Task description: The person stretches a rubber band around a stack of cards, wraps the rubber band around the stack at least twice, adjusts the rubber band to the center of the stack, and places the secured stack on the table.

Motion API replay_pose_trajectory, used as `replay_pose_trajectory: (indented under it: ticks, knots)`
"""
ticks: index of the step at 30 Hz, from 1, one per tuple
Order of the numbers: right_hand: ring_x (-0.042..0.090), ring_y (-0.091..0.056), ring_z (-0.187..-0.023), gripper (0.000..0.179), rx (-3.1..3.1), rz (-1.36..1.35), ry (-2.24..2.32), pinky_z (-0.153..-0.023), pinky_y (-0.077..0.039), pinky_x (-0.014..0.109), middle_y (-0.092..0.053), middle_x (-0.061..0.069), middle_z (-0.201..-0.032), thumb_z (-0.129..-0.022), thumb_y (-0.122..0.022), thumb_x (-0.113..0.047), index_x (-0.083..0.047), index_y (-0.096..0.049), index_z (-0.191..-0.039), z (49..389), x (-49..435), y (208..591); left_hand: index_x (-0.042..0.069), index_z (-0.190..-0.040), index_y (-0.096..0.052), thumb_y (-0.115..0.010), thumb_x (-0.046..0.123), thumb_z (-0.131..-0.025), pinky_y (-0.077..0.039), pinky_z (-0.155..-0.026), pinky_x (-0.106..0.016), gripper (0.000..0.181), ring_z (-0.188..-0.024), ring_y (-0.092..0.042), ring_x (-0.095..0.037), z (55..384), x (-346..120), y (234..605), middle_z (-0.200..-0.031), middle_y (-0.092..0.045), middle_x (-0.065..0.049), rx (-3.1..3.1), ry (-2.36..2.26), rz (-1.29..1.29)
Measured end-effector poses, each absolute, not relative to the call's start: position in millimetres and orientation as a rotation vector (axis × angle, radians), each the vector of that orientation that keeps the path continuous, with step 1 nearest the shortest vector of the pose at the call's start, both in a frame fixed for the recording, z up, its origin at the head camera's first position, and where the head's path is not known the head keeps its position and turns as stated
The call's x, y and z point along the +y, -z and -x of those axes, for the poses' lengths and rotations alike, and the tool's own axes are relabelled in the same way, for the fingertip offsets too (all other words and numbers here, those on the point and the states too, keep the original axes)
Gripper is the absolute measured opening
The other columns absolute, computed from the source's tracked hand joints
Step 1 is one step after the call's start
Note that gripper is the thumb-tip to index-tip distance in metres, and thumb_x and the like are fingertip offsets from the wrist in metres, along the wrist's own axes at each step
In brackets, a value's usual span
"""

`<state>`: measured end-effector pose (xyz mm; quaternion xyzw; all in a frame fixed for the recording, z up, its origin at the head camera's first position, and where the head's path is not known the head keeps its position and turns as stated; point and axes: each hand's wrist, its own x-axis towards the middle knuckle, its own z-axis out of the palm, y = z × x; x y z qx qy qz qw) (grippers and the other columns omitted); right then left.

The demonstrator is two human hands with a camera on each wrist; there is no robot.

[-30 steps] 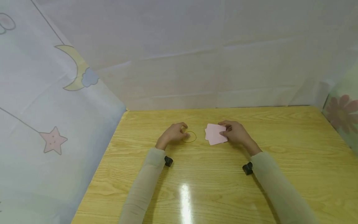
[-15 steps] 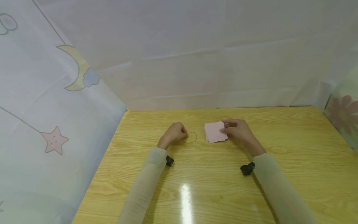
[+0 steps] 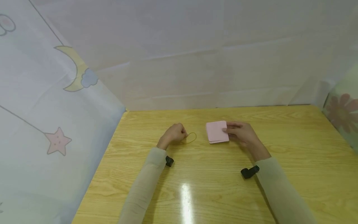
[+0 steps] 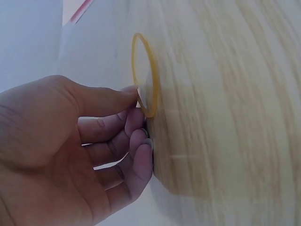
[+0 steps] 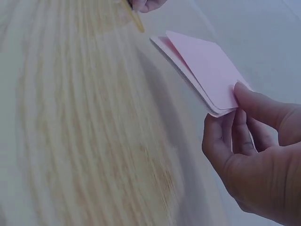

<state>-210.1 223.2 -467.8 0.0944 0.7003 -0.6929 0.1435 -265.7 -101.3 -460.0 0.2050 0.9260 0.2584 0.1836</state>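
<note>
A thin yellow rubber band point(image 4: 154, 80) is pinched at one side between the thumb and forefinger of my left hand point(image 3: 174, 133). Its loop point(image 3: 195, 134) stands out to the right of the fingertips, just over the table. In the right wrist view, my right hand point(image 5: 263, 146) grips a stack of square pink cards point(image 5: 207, 70) by one edge, thumb on top and fingers beneath. The top card is lifted a little from those under it. From the head view the pink stack point(image 3: 217, 132) looks nearly squared, with a lower edge showing along the near side.
Both hands are over a wood-grain table point(image 3: 212, 186). A pale wall sheet point(image 3: 179, 74) rises behind its far edge, and a printed sheet with moon and star stands at the left. Small black cameras point(image 3: 250, 172) sit at the wrists.
The left fingers have closed on the rubber band and its loop has tilted up. The fanned pink cards have come together into a neater stack, and the right hand has shifted slightly right.
</note>
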Motion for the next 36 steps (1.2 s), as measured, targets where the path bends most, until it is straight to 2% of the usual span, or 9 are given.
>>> replay_pose_trajectory:
  ticks: [3,6,10,12,15,22,36]
  knots:
    - [0.004,-0.073,-0.096,0.069,1.933,-0.296,2.050,-0.088,-0.063,0.021,-0.069,-0.013,-0.108,-0.097,-0.078,-0.014,0.003,-0.045,-0.155,206,225,466,0.005,-0.085,-0.078,-0.061,0.017,-0.107,-0.048,-0.074,-0.027,0.030,-0.065,-0.046,-0.009,266,-103,461,-0.112,-0.077,-0.012,2.585,-0.769,-0.586]
    - [0.005,-0.073,-0.097,0.065,1.855,-0.307,2.119,-0.089,-0.063,0.021,-0.070,-0.011,-0.108,-0.095,-0.080,-0.011,0.002,-0.050,-0.151,201,227,465,0.003,-0.091,-0.076,-0.059,0.019,-0.108,-0.050,-0.077,-0.029,0.028,-0.069,-0.047,-0.011,266,-105,461,-0.106,-0.074,-0.013,2.549,-0.826,-0.598]
    - [0.006,-0.074,-0.094,0.036,1.779,-0.355,2.168,-0.088,-0.063,0.021,-0.071,-0.007,-0.104,-0.092,-0.082,-0.006,-0.005,-0.069,-0.126,196,230,464,0.005,-0.102,-0.077,-0.058,0.020,-0.108,-0.054,-0.085,-0.034,0.025,-0.083,-0.058,-0.015,268,-108,458,-0.114,-0.075,-0.010,2.519,-0.904,-0.582]
    - [0.008,-0.075,-0.092,0.022,1.741,-0.381,2.179,-0.088,-0.064,0.021,-0.072,-0.005,-0.101,-0.091,-0.081,-0.003,-0.010,-0.074,-0.111,195,231,463,0.007,-0.107,-0.077,-0.058,0.019,-0.108,-0.057,-0.092,-0.037,0.023,-0.094,-0.063,-0.017,269,-109,457,-0.119,-0.075,-0.009,2.516,-0.923,-0.565]
    - [0.010,-0.077,-0.091,0.016,1.690,-0.409,2.186,-0.087,-0.065,0.023,-0.073,-0.003,-0.099,-0.092,-0.079,0.000,-0.014,-0.076,-0.100,194,233,463,0.008,-0.112,-0.076,-0.056,0.016,-0.108,-0.059,-0.096,-0.039,0.022,-0.106,-0.067,-0.021,271,-109,455,-0.120,-0.074,-0.009,2.517,-0.940,-0.548]
    - [0.013,-0.078,-0.086,0.017,1.632,-0.442,2.154,-0.080,-0.067,0.029,-0.078,-0.004,-0.094,-0.097,-0.075,-0.006,-0.022,-0.077,-0.095,191,235,463,0.002,-0.115,-0.070,-0.051,0.014,-0.111,-0.061,-0.082,-0.031,0.023,-0.097,-0.071,-0.023,274,-108,451,-0.109,-0.074,-0.012,2.457,-1.068,-0.533]
    - [0.010,-0.076,-0.085,0.020,1.624,-0.488,2.198,-0.075,-0.065,0.023,-0.076,-0.007,-0.093,-0.097,-0.074,-0.003,-0.022,-0.079,-0.093,186,227,461,-0.007,-0.124,-0.067,-0.055,0.018,-0.111,-0.065,-0.093,-0.044,0.030,-0.103,-0.075,-0.037,275,-104,439,-0.105,-0.074,-0.018,2.368,-1.254,-0.536]
